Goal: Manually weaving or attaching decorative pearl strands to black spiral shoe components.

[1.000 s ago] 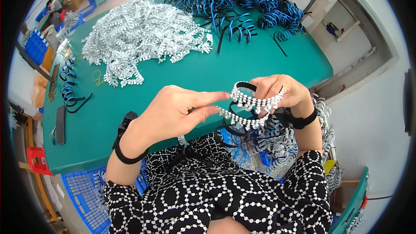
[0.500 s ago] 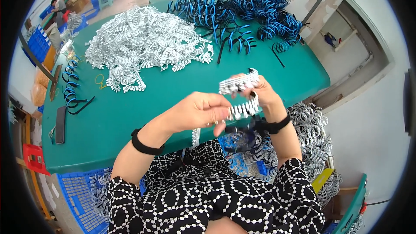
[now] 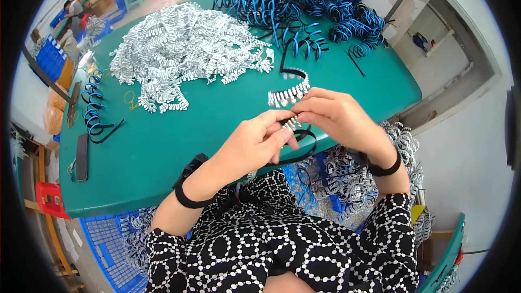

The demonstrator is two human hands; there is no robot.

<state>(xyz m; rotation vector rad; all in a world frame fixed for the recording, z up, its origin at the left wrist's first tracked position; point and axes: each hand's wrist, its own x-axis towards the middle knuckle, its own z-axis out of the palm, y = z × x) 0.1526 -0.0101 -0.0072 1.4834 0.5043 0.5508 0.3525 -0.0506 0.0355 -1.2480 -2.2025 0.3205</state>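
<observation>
My left hand point(image 3: 254, 147) and my right hand point(image 3: 337, 119) meet over the near edge of the green table point(image 3: 179, 141). Both pinch a black headband point(image 3: 296, 73) with a white beaded trim strip point(image 3: 288, 95) along it. The band arcs up and away from my fingers, and its lower end loops under my hands. A black band sits on each wrist.
A big heap of white trim strips point(image 3: 184, 51) lies at the table's far middle. Blue and black headbands point(image 3: 309, 8) pile at the far right, a few more point(image 3: 93, 106) at the left. A blue crate point(image 3: 108, 244) stands below; finished trimmed bands point(image 3: 374, 173) lie at my right.
The headband has turned in my hands, and its trimmed arc now points away over the table. My hands moved slightly forward and stay together.
</observation>
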